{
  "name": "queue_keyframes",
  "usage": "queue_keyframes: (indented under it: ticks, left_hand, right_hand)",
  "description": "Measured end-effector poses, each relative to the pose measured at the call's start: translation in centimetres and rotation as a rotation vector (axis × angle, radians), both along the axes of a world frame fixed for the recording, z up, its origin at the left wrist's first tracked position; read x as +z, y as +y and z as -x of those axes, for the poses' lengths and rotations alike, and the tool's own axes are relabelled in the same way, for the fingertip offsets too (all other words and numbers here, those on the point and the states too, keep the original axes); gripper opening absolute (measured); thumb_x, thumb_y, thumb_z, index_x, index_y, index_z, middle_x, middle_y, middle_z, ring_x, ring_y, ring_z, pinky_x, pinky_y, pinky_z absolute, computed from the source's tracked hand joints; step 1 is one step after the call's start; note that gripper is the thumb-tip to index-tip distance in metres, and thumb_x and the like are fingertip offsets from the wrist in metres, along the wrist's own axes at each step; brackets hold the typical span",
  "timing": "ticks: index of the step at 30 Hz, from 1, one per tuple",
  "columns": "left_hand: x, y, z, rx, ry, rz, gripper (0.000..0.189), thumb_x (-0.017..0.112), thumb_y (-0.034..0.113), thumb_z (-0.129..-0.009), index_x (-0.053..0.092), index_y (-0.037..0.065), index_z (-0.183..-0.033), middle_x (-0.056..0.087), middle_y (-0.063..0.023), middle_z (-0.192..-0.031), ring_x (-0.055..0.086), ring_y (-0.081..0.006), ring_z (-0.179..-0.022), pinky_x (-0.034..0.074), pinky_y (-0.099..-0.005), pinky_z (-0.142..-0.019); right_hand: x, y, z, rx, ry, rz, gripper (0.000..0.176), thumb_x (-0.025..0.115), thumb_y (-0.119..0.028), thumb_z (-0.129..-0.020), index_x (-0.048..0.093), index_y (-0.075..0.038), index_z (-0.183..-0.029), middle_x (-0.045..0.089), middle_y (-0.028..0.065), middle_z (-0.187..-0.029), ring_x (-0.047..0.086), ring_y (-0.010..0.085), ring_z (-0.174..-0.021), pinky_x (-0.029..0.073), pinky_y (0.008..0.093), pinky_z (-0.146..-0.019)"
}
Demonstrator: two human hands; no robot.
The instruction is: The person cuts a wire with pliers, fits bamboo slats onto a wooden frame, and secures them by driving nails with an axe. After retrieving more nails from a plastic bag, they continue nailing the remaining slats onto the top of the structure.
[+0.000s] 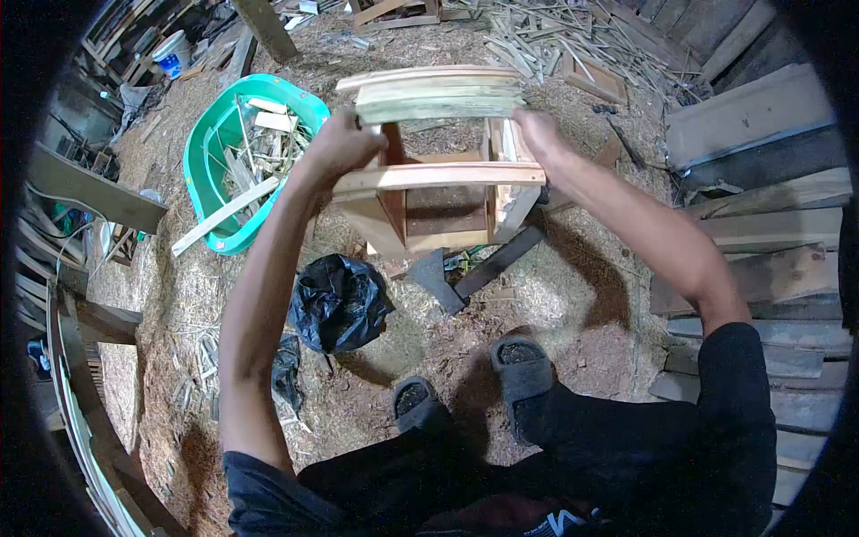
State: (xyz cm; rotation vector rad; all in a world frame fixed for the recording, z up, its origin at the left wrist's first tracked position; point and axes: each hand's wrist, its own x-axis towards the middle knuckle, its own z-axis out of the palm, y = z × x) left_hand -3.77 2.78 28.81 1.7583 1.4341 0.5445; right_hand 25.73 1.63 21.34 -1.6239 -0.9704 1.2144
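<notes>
A wooden frame (438, 174), box-like with an open middle, is held up in front of me above the floor. My left hand (344, 148) is closed on its left side, between the front rail and the far boards. My right hand (540, 141) grips the right side, its fingers partly hidden behind the wood. Pale slats (438, 94) form the far top edge. Below the frame, a dark axe-like tool (436, 279) lies on the floor beside a dark wooden piece (501, 259).
A green tub (199, 179) of wood scraps stands at left, a black plastic bag (338, 304) nearer me. Stacked planks (769, 228) line the right side. Scrap sticks (573, 40) and a white bucket (173, 54) are farther back. My sandalled feet are below.
</notes>
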Motion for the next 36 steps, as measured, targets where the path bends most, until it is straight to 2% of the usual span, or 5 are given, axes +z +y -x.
queue_keyframes:
  ticks: [12, 15, 25, 30, 36]
  left_hand:
    - [-4.7, 17.6, -4.3, -0.588, 0.255, -0.484, 0.04, 0.065, 0.014, -0.074, 0.066, -0.004, -0.11, 0.073, -0.0166, -0.09, 0.068, -0.0253, -0.079, 0.053, -0.0361, -0.074]
    - [-4.8, 11.9, -5.0, -0.215, 0.133, -0.882, 0.046, 0.066, 0.018, -0.077, 0.063, -0.002, -0.119, 0.07, -0.0225, -0.108, 0.069, -0.0292, -0.095, 0.053, -0.0349, -0.087]
    - [-5.1, -7.2, 0.4, 0.446, -0.609, 0.2, 0.057, 0.058, 0.04, -0.099, 0.044, 0.0, -0.138, 0.057, -0.0138, -0.127, 0.055, -0.022, -0.119, 0.045, -0.0375, -0.098]
    - [-5.6, -7.2, -4.3, 0.253, -0.873, 0.058, 0.031, 0.054, 0.019, -0.101, 0.047, -0.001, -0.124, 0.061, -0.0135, -0.112, 0.063, -0.0218, -0.105, 0.051, -0.0351, -0.092]
    - [-4.8, -4.5, -6.1, 0.461, -0.871, 0.094, 0.019, 0.054, 0.017, -0.099, 0.053, 0.002, -0.11, 0.055, -0.0052, -0.092, 0.058, -0.0168, -0.078, 0.052, -0.0329, -0.073]
  right_hand:
    - [3.0, -8.6, 5.8, 0.019, 0.7, -0.029, 0.038, 0.053, -0.02, -0.1, 0.046, 0.003, -0.129, 0.057, 0.0168, -0.12, 0.059, 0.0271, -0.113, 0.051, 0.0446, -0.1]
    - [1.8, -8.6, 4.6, 0.112, 0.711, -0.043, 0.039, 0.056, -0.025, -0.1, 0.05, 0.004, -0.126, 0.058, 0.0156, -0.12, 0.059, 0.0248, -0.112, 0.053, 0.0416, -0.097]
    - [8.6, -8.3, -1.4, 0.46, -0.376, 0.112, 0.046, 0.059, -0.044, -0.099, 0.063, -0.001, -0.082, 0.061, 0.0036, -0.06, 0.067, 0.0172, -0.06, 0.053, 0.0252, -0.056]
    - [2.8, -0.3, -4.1, -0.027, -0.829, -0.832, 0.045, 0.06, -0.039, -0.098, 0.066, 0.006, -0.103, 0.068, 0.0134, -0.092, 0.065, 0.0212, -0.099, 0.049, 0.0338, -0.088]
    - [5.1, -1.6, -1.7, 0.273, -0.247, 0.004, 0.064, 0.06, -0.045, -0.096, 0.056, 0.01, -0.129, 0.064, 0.0222, -0.123, 0.061, 0.0255, -0.114, 0.045, 0.0366, -0.098]
